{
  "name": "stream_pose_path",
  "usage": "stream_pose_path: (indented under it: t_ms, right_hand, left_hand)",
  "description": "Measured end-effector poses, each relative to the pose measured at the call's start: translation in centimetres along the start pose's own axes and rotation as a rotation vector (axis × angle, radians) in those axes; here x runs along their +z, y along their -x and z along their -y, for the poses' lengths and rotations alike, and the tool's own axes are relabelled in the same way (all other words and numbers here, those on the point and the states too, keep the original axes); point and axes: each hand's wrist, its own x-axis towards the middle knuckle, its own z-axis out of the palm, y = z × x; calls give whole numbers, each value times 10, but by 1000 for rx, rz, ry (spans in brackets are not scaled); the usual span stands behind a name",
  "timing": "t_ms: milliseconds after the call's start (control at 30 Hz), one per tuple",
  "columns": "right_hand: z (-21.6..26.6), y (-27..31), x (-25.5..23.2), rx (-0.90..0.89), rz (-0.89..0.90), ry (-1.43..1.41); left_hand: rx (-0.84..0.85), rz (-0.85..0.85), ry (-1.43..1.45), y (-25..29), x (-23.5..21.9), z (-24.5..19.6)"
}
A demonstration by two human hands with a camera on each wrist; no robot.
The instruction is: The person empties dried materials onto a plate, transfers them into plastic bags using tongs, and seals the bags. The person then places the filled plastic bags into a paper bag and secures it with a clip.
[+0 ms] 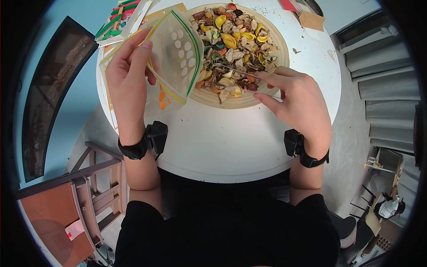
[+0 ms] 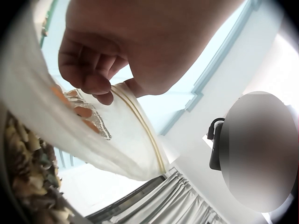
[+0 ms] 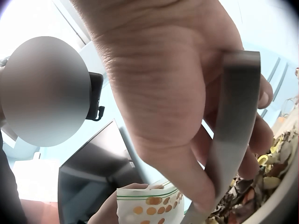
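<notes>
My left hand [image 1: 129,66] grips the edge of a zip bag [image 1: 171,53] at the left of the round tray, thumb and fingers pinching its rim. The bag is translucent with white dots and a green-and-yellow zip strip, its mouth tilted toward the tray. In the left wrist view orange patches show on the bag [image 2: 126,149]. My right hand [image 1: 298,91] holds metal tongs [image 1: 242,71] between thumb and fingers, their tips among the dried petals. In the right wrist view the tongs [image 3: 236,102] show as a broad steel band. Potpourri [image 1: 240,49] of mixed colours covers the tray [image 1: 281,38].
The tray stands on a round white table [image 1: 213,138]. At the back left is a white box [image 1: 126,26] with red and green pieces. A brown carton [image 1: 311,20] lies at the back right. A wooden chair [image 1: 102,191] stands lower left; a person [image 1: 389,207] is far right.
</notes>
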Motion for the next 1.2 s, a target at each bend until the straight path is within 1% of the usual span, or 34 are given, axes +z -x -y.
stream_pose_path:
  t_ms: [300, 400, 500, 600, 700, 800, 900, 1000, 1100, 1200]
  right_hand:
    - [-11, -5, 5, -32, -64, 1]
    - [-11, -5, 0, 5, -89, 38]
    - [-11, -6, -8, 37, -157, -51]
    - [-2, -6, -8, 2, -268, -148]
    - [8, -11, 9, -81, -336, -223]
    - [7, -12, 17, -75, -309, -227]
    - [5, -12, 18, -92, -241, -187]
    - [5, -10, 18, -124, -161, -59]
    - [0, -8, 17, -107, -149, 31]
    - [-1, -8, 7, -65, -136, -25]
  left_hand:
    - [-12, 9, -9, 0, 0, 0]
    - [-14, 32, -10, 0, 0, 0]
    - [-32, 59, 24, 1, 1, 1]
    - [-56, 157, 22, 1, 3, 6]
    - [-58, 192, 22, 7, 8, 2]
    - [-41, 199, 20, 7, 8, 2]
    - [-33, 190, 11, 6, 7, 2]
    - [-6, 164, 26, 6, 5, 0]
    - [-24, 80, 14, 6, 1, -9]
    - [14, 9, 20, 4, -1, -9]
